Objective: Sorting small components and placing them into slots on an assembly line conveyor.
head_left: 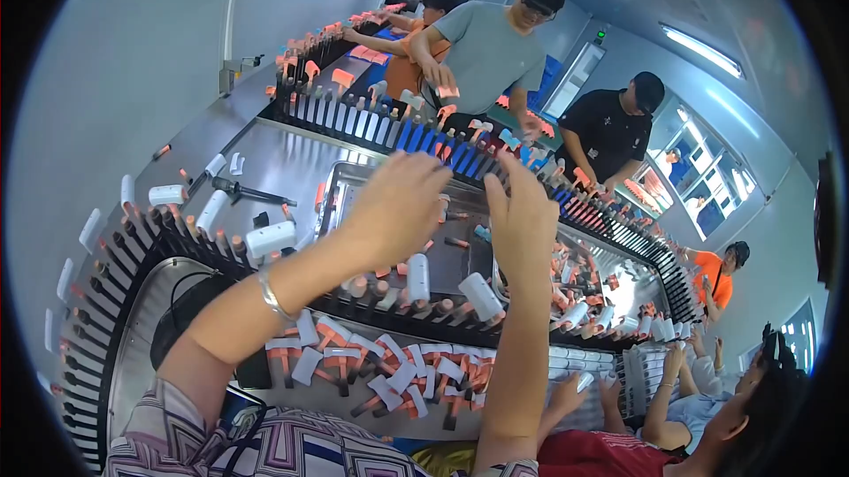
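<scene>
My left hand (402,207) reaches over a metal tray (334,190), its fingers curled toward the right. A small salmon-coloured bit shows at its fingertips; whether the hand grips it is hidden. To its right my right hand (523,221) is raised with fingers apart and nothing visible in them. Just beyond both hands, a conveyor row of blue upright pieces (433,143) passes. Below the hands, on the near conveyor, stand salmon-tipped handles, among them a white cylindrical sleeve (418,277) and a tilted white sleeve (481,297).
A pile of salmon-and-white T-shaped pieces (389,366) lies nearest me. The black conveyor (97,327) curves around on the left. Loose handles fill a bin (579,274) at right. A co-worker in grey (495,53) stands opposite; another in red (601,442) sits beside me.
</scene>
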`<action>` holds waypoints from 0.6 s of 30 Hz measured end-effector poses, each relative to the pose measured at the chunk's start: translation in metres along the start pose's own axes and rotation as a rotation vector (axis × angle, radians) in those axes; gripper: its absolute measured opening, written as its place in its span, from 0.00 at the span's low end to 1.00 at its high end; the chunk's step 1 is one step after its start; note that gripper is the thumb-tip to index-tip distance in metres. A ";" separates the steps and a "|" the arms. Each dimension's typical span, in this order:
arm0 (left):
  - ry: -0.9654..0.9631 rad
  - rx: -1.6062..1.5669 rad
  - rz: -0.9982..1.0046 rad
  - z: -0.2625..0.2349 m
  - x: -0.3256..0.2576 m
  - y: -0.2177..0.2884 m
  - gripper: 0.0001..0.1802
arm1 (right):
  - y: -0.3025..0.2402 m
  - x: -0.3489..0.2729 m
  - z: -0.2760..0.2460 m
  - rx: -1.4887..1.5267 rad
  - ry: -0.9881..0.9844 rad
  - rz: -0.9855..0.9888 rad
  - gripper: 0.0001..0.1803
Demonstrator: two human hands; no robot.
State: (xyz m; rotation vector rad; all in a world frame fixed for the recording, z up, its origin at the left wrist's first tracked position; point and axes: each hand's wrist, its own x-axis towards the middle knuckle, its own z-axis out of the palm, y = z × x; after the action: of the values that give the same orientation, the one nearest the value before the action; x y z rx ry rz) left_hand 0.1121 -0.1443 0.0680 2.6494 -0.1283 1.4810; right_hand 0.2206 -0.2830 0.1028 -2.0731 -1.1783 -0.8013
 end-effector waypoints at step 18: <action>-0.908 0.142 -0.425 0.019 -0.082 -0.062 0.19 | -0.007 -0.031 0.045 0.265 -0.317 0.033 0.22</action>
State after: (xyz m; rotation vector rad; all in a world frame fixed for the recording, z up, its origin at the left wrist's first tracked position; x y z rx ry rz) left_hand 0.0927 -0.0836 -0.0146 2.9708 0.4558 0.1190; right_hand 0.2104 -0.2623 0.0533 -2.0353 -1.3322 -0.2844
